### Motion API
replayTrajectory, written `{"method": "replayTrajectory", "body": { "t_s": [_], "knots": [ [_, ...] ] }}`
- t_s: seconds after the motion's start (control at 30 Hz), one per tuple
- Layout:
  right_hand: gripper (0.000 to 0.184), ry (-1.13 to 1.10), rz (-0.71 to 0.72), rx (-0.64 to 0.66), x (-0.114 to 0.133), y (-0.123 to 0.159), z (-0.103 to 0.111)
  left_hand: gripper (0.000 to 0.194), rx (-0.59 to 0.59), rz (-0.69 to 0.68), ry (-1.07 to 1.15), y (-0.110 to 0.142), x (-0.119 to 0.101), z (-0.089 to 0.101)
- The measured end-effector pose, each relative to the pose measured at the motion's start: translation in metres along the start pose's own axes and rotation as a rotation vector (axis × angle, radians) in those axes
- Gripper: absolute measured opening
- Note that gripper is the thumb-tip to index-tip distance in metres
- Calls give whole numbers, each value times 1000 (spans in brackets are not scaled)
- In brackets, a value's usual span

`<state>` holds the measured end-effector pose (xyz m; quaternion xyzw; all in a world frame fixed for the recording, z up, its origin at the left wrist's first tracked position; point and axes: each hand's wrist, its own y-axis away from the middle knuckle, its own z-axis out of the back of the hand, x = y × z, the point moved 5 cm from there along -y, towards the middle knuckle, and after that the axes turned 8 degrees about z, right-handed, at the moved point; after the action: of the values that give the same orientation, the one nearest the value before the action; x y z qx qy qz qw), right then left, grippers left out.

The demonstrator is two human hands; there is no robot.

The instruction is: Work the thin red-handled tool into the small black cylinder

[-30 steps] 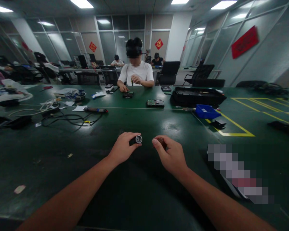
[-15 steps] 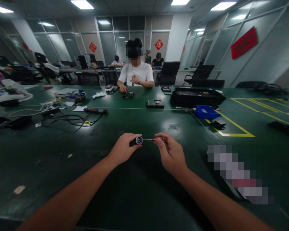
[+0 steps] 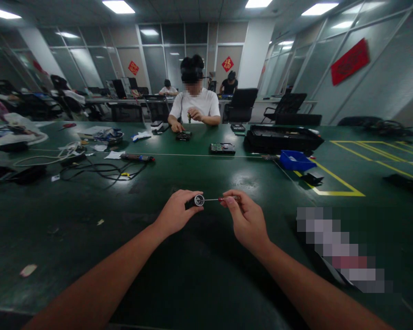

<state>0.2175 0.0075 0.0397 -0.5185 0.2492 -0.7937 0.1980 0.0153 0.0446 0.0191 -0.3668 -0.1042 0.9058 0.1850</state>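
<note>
My left hand (image 3: 174, 211) is closed around a short black cylinder (image 3: 198, 200), whose open silver-rimmed end faces me. Some metal shows inside that end, too small to make out. In my right hand (image 3: 249, 220) is a screwdriver (image 3: 223, 199) with a reddish-amber handle, pinched between thumb and fingers. Its thin shaft lies level and points left, the tip meeting the cylinder's rim or opening; I cannot tell how far it goes in. Both hands are held above the green table (image 3: 192, 284), and fingers hide most of the handle.
Across the table a person (image 3: 194, 103) works on a small device. A hard drive (image 3: 222, 148), a black tray (image 3: 284, 138) and a blue bin (image 3: 297, 160) lie ahead. Black cables (image 3: 99, 172) and a dark pen-shaped tool (image 3: 137, 157) are at left. A blurred-out item (image 3: 340, 252) lies right.
The screwdriver's shaft was out of sight a second ago; it now points left and reaches the cylinder. My right hand has shifted very slightly right since half a second ago. My left hand stays put.
</note>
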Motion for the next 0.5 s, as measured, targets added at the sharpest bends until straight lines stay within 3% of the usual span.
{"method": "replayTrajectory", "body": {
  "t_s": [0.1,0.27,0.5],
  "knots": [
    [24,41,-9,-6,3,-3,2,40,1,-11,-6,0,0,1],
    [36,300,8,-13,11,-7,8,41,16,-40,-20,1,0,0],
    [48,429,140,7,18,-5,6,40,15,-43,-20,2,0,-1]
  ]
}}
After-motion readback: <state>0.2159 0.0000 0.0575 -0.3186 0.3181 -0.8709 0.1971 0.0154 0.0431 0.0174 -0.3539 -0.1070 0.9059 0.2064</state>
